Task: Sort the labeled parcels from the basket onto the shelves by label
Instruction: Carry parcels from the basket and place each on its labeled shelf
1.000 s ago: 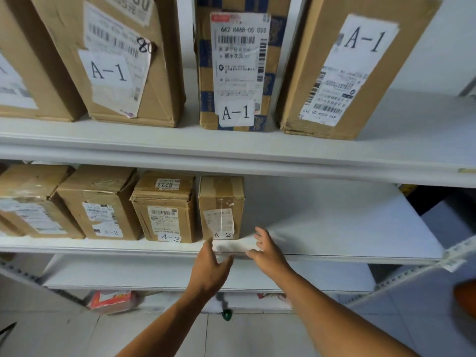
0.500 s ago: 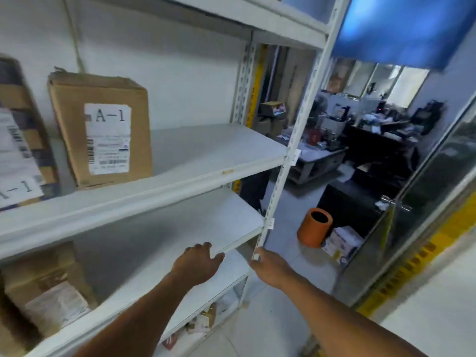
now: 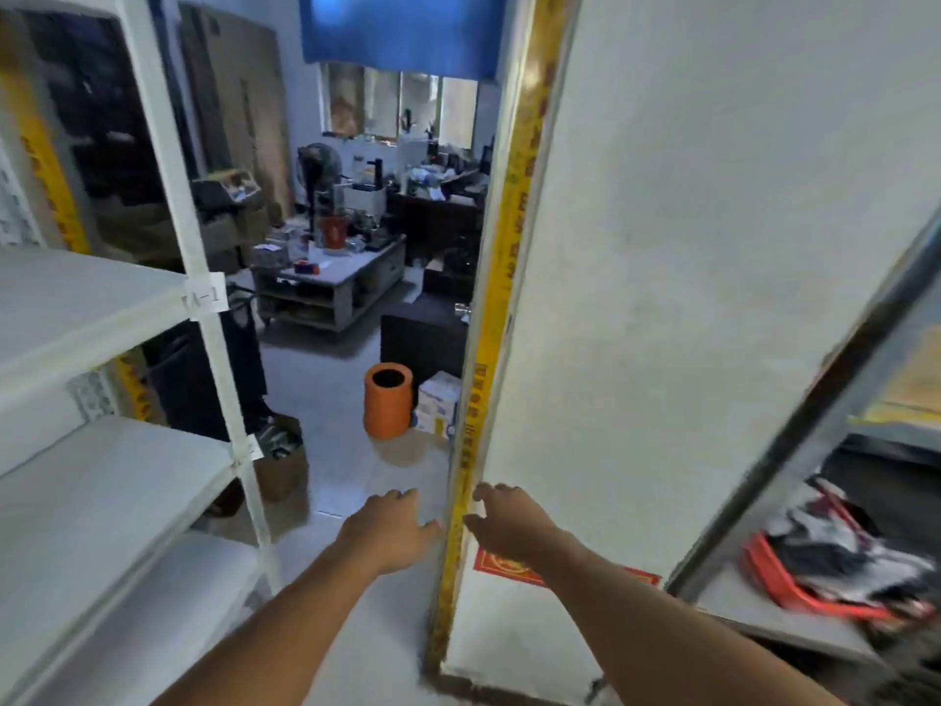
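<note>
Both my left hand (image 3: 388,533) and right hand (image 3: 509,522) hang open and empty; basket (image 3: 809,586) visibly holds parcels, so sorting remains unfinished.

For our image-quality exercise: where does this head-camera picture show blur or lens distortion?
Head view: motion blur smears the red basket of parcels at lower right; wide-angle bowing bends the white shelf upright; the orange cylindrical bin stays fairly sharp.
</note>
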